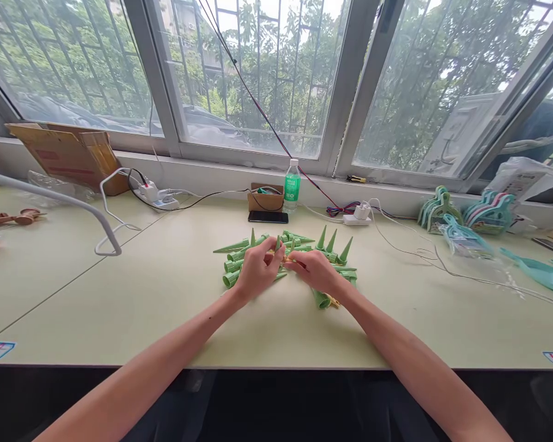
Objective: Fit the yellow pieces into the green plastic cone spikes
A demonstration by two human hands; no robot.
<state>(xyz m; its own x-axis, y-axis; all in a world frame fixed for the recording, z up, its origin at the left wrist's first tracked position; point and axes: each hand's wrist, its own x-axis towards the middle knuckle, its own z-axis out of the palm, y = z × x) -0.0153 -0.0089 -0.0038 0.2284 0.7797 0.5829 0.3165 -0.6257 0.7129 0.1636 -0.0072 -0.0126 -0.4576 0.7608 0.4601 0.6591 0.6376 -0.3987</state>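
Left hand (259, 268): fingers bent in toward the thumb, back of the hand to the camera. A green cone tip (278, 242) shows at the finger and thumb; whether it is gripped or stands behind cannot be told.

Right hand (314, 269): thumb and fingertips together on a small orange piece (286, 259), mostly covered by the fingers; shape not readable. Hands near each other, fingertips almost meeting. Both forearms cut off at the near edge of view.

Green cones (231, 280): spread over the middle of the table (166, 319), left and right of the hands and beyond them. Most lie flat, some with hollow ends facing near; a few stand point up, mainly at right. Count not possible, hands cover the centre. A yellow piece (334, 302) by the right wrist is partly hidden.

Far side, centre: phone (268, 217) flat before a small box (266, 200), contents hard to make out; bottle (292, 184) upright just right of it, label too small to read.

Left: white bent tube (74, 199) and brown object (9, 218), both cut off by the view edge. Right: teal dustpan (541, 274), also cut off.
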